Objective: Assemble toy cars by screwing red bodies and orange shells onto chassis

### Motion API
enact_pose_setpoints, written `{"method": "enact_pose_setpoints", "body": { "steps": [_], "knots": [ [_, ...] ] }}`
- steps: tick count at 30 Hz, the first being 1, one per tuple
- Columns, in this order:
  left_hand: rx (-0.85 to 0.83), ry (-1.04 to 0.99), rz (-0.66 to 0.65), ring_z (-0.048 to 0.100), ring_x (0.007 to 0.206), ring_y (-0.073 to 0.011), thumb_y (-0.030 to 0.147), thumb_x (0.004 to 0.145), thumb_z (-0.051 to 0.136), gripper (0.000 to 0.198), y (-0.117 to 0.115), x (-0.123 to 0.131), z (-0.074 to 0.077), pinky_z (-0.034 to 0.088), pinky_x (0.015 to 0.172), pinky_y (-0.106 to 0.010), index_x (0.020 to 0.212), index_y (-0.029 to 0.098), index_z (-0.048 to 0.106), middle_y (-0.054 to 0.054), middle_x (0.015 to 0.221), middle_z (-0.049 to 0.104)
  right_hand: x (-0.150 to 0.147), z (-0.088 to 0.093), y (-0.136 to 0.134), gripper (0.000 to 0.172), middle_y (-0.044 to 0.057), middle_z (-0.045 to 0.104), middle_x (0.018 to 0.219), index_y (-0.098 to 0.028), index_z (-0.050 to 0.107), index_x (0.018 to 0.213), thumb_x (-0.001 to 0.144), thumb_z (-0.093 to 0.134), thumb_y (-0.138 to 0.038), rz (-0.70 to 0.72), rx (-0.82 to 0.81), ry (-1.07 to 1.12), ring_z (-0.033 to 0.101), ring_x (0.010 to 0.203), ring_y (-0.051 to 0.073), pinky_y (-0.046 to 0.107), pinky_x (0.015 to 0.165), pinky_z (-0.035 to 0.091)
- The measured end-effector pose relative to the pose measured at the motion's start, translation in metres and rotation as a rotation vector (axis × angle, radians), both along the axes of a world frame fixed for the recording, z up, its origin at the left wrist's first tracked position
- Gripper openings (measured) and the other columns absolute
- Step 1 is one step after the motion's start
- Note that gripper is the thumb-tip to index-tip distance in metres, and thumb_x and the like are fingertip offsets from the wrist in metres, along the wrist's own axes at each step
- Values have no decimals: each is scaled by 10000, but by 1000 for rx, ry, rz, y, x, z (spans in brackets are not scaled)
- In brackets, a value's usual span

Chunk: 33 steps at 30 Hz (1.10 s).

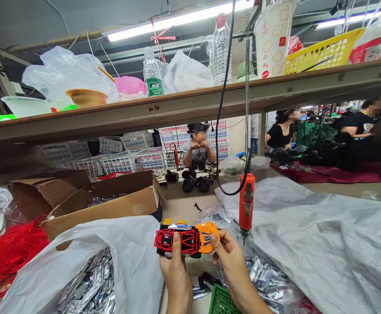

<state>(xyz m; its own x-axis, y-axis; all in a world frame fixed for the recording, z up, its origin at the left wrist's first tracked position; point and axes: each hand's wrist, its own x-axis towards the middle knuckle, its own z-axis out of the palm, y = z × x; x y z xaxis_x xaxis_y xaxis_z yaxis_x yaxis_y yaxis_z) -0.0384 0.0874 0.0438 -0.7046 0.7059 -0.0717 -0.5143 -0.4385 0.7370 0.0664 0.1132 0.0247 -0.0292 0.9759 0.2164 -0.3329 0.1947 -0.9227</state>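
A toy car (190, 240) with a red cage frame and an orange front is held between both hands above the workbench. My left hand (177, 274) grips its red rear half, thumb lying across the cage. At the orange end, my right hand (231, 257) pinches the body between thumb and fingers. Just behind the right hand hangs an orange-red electric screwdriver (246, 203), tip down, apart from the car. Below the hands is the corner of a green plastic basket (221, 301), with some dark and silvery pieces beside it.
A white sack (138, 257) of silvery parts lies left, another white sack (324, 235) right. Behind are a cardboard box (138, 205) and red strands (10, 253). A shelf (190, 101) with bottles and bowls crosses overhead. A person (198, 148) sits opposite; others sit at far right.
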Motion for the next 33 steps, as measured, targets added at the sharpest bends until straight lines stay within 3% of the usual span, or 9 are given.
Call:
{"method": "enact_pose_setpoints", "body": {
  "steps": [5,11,14,17,22,24,27,30,33],
  "knots": [
    [-48,12,-68,759,920,-246,482,694,873,539,4,-9,0,605,795,-331,1108,197,679,-54,961,780,19,22,-4,625,-40,487,677,-241,455,752,709,709,-810,145,63,-81,470,623,130,239,579,426],
    [-97,87,-210,704,680,-208,511,596,930,576,6,-14,-5,557,641,-298,969,130,711,-41,771,745,30,25,-5,538,-55,478,623,-225,527,739,659,814,-672,386,101,-306,431,568,122,238,533,358],
    [-106,114,-209,705,696,-205,521,598,930,609,8,-16,-9,557,665,-295,1002,124,709,-40,782,752,30,18,0,377,-53,539,700,-222,635,924,680,840,-424,300,127,-384,462,607,133,244,577,366],
    [-101,122,-198,721,742,-215,535,606,926,623,9,-18,-11,567,705,-305,1017,121,707,-56,830,768,27,11,6,597,-35,622,866,-244,611,1175,625,838,-289,134,150,-433,482,595,124,271,631,408],
    [-51,103,-175,724,753,-205,544,627,922,641,10,-15,-11,573,705,-298,1066,136,695,-56,876,776,19,-2,10,678,27,660,1025,-236,574,1243,645,842,-407,-68,144,-454,519,585,133,315,653,466],
    [-26,87,-159,735,791,-207,558,616,926,667,9,-14,-10,580,734,-300,1085,147,689,-61,922,783,17,-7,11,605,21,685,926,-226,603,1199,701,806,-503,-89,126,-463,525,548,142,309,602,453],
    [6,69,-153,750,848,-225,568,590,937,715,8,-11,-9,592,772,-317,1114,152,685,-78,989,788,15,-11,12,456,27,714,766,-214,682,982,778,698,-622,-9,129,-472,586,550,179,300,542,443],
    [18,53,-143,753,841,-221,558,583,947,714,7,-10,-7,597,757,-312,1114,161,681,-68,973,786,15,-7,11,418,73,739,861,-212,706,849,781,689,-624,-3,168,-477,668,792,245,315,636,495],
    [23,30,-140,743,807,-199,565,557,960,757,6,-10,-6,596,717,-285,1133,168,670,-52,945,784,17,-1,8,495,121,717,1147,-211,722,1098,755,728,-567,-51,189,-475,654,981,282,324,675,512]
  ]
}}
